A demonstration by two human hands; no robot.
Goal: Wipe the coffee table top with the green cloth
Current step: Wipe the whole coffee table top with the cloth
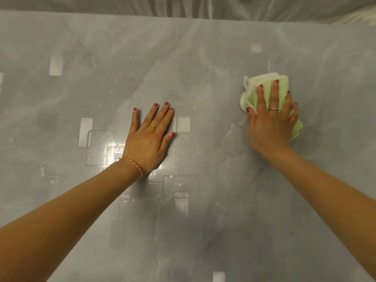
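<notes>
at the far left the coffee table top (61, 110) is grey and glossy, with pale rectangles printed on it and small beads and streaks of water near its left edge; that stretch looks not yet dried, so i judge it is left to do; further in, the left hand (147, 139) lies flat on the surface, fingers straight and slightly spread, holding nothing, and it seems only to brace the body; a gold ring sits on one finger and a braided string bracelet (132, 165) circles the wrist; around and beyond this hand there are droplets (183, 151) scattered on the sheen, which tells me the middle is unfinished too; to the right, the right hand (271, 123) presses down on the green cloth (254, 86), fingers stretched over the bunched fabric rather than curled round it, a thin ring on one finger; the cloth lies on the table's right half, touching the surface, peeking out past the fingertips and beside the little finger; a wet smear (234, 139) spreads just left of that wrist; judging by this, wiping is under way on the right and much of the top remains; beyond the far edge hangs pale curtain fabric (203, 7).
</notes>
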